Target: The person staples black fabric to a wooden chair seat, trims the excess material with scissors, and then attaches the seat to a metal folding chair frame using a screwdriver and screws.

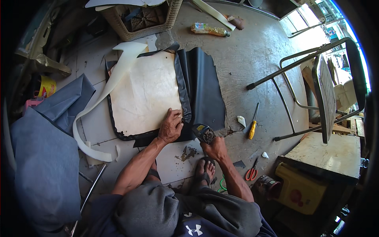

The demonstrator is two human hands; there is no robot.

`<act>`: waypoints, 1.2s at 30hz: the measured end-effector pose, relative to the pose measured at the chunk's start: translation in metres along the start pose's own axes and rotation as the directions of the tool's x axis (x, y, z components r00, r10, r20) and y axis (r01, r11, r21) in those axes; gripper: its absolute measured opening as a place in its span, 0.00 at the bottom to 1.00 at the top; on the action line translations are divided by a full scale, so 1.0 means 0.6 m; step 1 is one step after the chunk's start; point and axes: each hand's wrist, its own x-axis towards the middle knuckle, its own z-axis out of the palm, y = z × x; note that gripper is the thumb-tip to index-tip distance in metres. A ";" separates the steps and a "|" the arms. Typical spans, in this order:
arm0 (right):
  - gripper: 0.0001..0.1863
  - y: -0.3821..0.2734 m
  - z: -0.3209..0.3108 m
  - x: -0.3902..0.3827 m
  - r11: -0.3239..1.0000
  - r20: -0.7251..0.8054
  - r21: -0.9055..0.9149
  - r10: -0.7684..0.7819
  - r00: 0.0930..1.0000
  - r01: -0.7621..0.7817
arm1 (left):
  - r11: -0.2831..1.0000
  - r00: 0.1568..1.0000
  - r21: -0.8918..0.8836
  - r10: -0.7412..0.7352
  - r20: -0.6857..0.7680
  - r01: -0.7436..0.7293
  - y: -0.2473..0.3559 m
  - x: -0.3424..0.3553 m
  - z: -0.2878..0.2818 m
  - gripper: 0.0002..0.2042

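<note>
A pale board (142,93) lies on the floor with black sheet material (203,87) folded over its edges and spreading out to the right. My left hand (171,127) presses on the board's lower right corner, with bent fingers gripping the folded black edge. My right hand (216,147) holds a dark power tool (203,133), like a staple gun, whose nose sits just right of my left fingers at the black material. A long white foam strip (98,102) curves along the board's left side and over its top left corner.
Grey-blue fabric (43,166) heaps at left. A woven plastic crate (166,19) and bottle (209,29) lie beyond. A yellow screwdriver (252,129) and orange-handled scissors (251,173) lie right, near a metal folding chair (323,98) and a low wooden surface (323,154).
</note>
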 end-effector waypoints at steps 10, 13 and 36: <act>0.19 -0.043 0.024 0.057 0.991 -0.001 -0.058 -0.119 0.993 0.119 | 0.999 0.999 0.012 0.039 -0.002 -0.039 -0.008 0.006 -0.003 0.06; 0.19 -0.042 0.023 0.054 0.995 -0.006 -0.024 -0.101 0.995 0.101 | 0.997 0.997 0.040 0.056 0.045 -0.058 0.001 0.007 -0.019 0.06; 0.19 -0.081 0.034 0.050 0.998 -0.063 0.053 0.044 0.997 -0.041 | 0.966 0.948 0.164 0.146 0.282 -0.198 -0.029 0.063 -0.060 0.03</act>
